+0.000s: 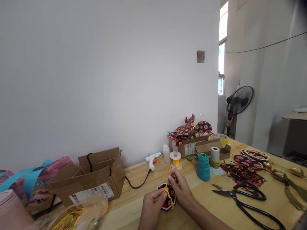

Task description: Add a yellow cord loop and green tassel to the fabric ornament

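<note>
A: Hands?
B: Both in close. Left hand [153, 203] pinches yellow cord [167, 190] between thumb and finger. Right hand [181, 187], fingertips together, grips the same cord higher up; a strand stands between them.
A: The piece?
B: Octagon [172, 195], dark fruit-print face, pale rim. On the table [136, 209], under the hands, partly covered by the left fingers and the cord.
A: Anything crowding the spot?
B: Spool [176, 163] just beyond the right hand. Scissors [232, 193] to the right, blades ajar and pointing toward the right forearm, well apart from it. Teal cone [203, 167] upright between scissors and spool. Glue gun [151, 160] near the wall, its cable [139, 187] curving left toward a carton.
A: Farther right?
B: Patterned scraps [243, 174] in a loose heap, beside the scissors.
A: Containers?
B: Carton [83, 185] at left, flaps up; depth hidden, a black loop over its edge. Clear bag [90, 209] in front of it: yellow cord coils and gold-green beads inside. Back box [181, 152] overfilled, printed cloth [185, 127] spilling above the rim. Bottle [166, 154] beside that box; cannot tell its contents.
</note>
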A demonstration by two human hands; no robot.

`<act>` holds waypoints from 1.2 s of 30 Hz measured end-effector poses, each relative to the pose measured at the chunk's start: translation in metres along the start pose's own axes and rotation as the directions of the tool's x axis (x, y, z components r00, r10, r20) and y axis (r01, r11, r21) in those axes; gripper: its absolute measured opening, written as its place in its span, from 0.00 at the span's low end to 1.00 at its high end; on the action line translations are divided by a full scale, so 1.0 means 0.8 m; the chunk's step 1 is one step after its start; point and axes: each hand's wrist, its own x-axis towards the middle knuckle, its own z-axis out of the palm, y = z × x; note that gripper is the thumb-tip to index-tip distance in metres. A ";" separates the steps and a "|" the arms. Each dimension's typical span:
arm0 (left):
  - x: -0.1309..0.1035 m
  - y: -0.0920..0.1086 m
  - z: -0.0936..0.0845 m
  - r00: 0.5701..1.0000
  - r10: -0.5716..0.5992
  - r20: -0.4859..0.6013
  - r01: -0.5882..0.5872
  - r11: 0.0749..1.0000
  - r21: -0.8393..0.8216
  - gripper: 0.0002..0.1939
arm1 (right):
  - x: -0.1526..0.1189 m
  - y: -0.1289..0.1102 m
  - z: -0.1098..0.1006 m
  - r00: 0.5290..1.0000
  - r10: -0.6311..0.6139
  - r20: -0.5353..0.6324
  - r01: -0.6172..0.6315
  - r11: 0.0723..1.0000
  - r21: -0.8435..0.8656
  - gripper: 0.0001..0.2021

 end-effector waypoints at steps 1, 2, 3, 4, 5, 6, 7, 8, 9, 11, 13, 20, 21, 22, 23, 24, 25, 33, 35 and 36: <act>0.001 -0.001 -0.001 1.000 0.000 -0.003 0.000 1.000 -0.002 0.20 | 0.000 0.000 0.000 1.000 -0.005 -0.006 0.005 1.000 -0.004 0.09; 0.001 -0.002 -0.001 1.000 0.000 -0.007 0.000 1.000 -0.002 0.20 | 0.000 0.001 0.000 1.000 -0.010 -0.008 0.009 1.000 -0.008 0.09; 0.002 -0.002 -0.002 1.000 0.000 -0.013 0.000 1.000 -0.002 0.19 | 0.000 0.001 0.000 1.000 -0.015 -0.008 0.015 1.000 -0.014 0.09; 0.001 -0.001 -0.002 1.000 0.001 -0.021 -0.001 1.000 -0.001 0.19 | 0.000 0.001 0.000 1.000 -0.020 -0.006 0.020 1.000 -0.021 0.09; 0.001 -0.001 -0.002 0.999 0.001 -0.032 -0.001 1.000 -0.001 0.18 | -0.001 0.000 0.000 1.000 -0.025 -0.002 0.025 0.999 -0.028 0.09; 0.000 0.000 -0.002 0.999 0.000 -0.044 0.000 1.000 0.000 0.18 | -0.001 0.000 0.000 1.000 -0.030 0.002 0.030 0.999 -0.035 0.08; -0.001 0.002 -0.001 0.998 0.000 -0.055 0.000 1.000 0.002 0.17 | -0.002 -0.001 0.000 0.999 -0.034 0.004 0.035 0.998 -0.043 0.08; -0.002 0.003 -0.001 0.998 -0.001 -0.064 0.001 1.000 0.003 0.17 | -0.002 -0.001 0.001 0.999 -0.038 0.005 0.038 0.998 -0.051 0.08; -0.003 0.005 -0.001 0.997 0.000 -0.073 0.000 1.000 0.004 0.17 | -0.003 -0.002 0.001 0.999 -0.041 0.005 0.042 0.997 -0.060 0.08; -0.006 0.007 -0.001 0.996 0.005 -0.088 -0.005 1.000 0.006 0.16 | -0.004 -0.002 0.001 0.999 -0.050 0.007 0.050 0.995 -0.081 0.08; -0.008 0.008 -0.001 0.995 0.013 -0.094 -0.012 1.000 0.011 0.16 | -0.006 -0.001 0.002 0.998 -0.063 0.011 0.064 0.992 -0.110 0.08; -0.007 0.006 -0.004 0.992 0.034 -0.118 -0.029 0.998 0.049 0.17 | -0.001 -0.023 -0.007 0.980 -0.199 0.030 0.200 0.947 -0.252 0.09; -0.004 0.006 -0.006 0.993 0.034 -0.113 -0.029 0.998 0.052 0.17 | 0.002 -0.030 -0.010 0.969 -0.236 0.067 0.245 0.932 -0.268 0.10; -0.001 0.006 -0.008 0.994 0.034 -0.101 -0.029 0.998 0.055 0.17 | 0.006 -0.036 -0.013 0.954 -0.273 0.122 0.297 0.913 -0.279 0.11; 0.002 0.007 -0.011 0.996 0.034 -0.086 -0.029 0.998 0.057 0.16 | 0.010 -0.040 -0.015 0.934 -0.304 0.189 0.348 0.893 -0.284 0.11; 0.005 0.008 -0.015 0.997 0.034 -0.070 -0.030 0.998 0.058 0.16 | 0.014 -0.043 -0.016 0.910 -0.326 0.255 0.393 0.874 -0.285 0.10; 0.007 0.008 -0.019 0.998 0.034 -0.057 -0.031 0.998 0.059 0.16 | 0.017 -0.044 -0.016 0.888 -0.335 0.315 0.425 0.859 -0.285 0.09; 0.003 -0.003 -0.040 0.997 0.025 -0.077 -0.017 0.996 0.092 0.15 | 0.016 -0.007 0.001 0.873 -0.190 0.449 0.371 0.857 -0.358 0.08; 0.001 -0.003 -0.039 0.997 0.000 -0.080 0.008 0.995 0.098 0.16 | 0.011 -0.001 0.004 0.894 -0.132 0.429 0.311 0.871 -0.381 0.07; 0.000 -0.003 -0.039 0.996 -0.014 -0.083 0.022 0.995 0.100 0.17 | 0.009 0.000 0.004 0.902 -0.103 0.419 0.280 0.878 -0.388 0.08</act>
